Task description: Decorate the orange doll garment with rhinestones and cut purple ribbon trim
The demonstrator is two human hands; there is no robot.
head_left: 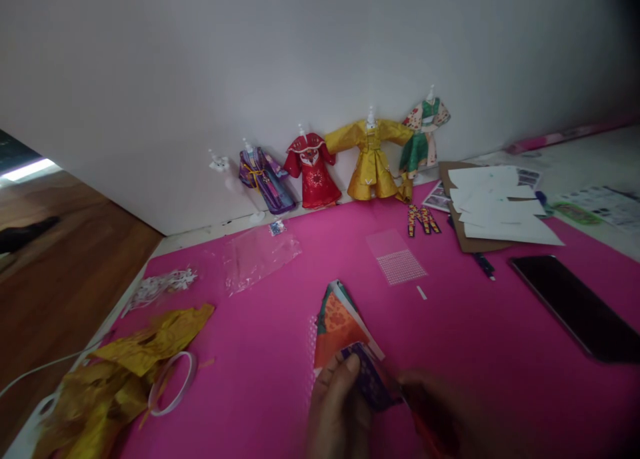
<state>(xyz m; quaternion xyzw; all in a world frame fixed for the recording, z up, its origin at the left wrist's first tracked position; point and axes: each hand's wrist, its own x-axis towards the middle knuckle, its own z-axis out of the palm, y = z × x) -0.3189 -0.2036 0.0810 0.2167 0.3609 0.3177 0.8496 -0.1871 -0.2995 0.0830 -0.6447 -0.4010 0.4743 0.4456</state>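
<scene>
My left hand [340, 402], at the bottom middle, pinches a small dark purple patterned piece [367, 379] between thumb and fingers. Whether it is cloth or paper I cannot tell. Just to its right, my right hand [450, 399] is dim and blurred, closed around what look like red-handled scissors [433, 419]. Their blades point toward the lower edge of the purple piece. Behind my left hand lies a folded orange and green patterned piece [340, 322], partly covered by the hand, on the pink mat [270, 365].
Several miniature robes on white stands lean along the wall, including a red robe [317, 172] and a yellow robe [371, 159]. Yellow fabric [100, 385] and a white tape ring [187, 385] lie left. A phone [575, 305] and white paper sheets [500, 205] are right.
</scene>
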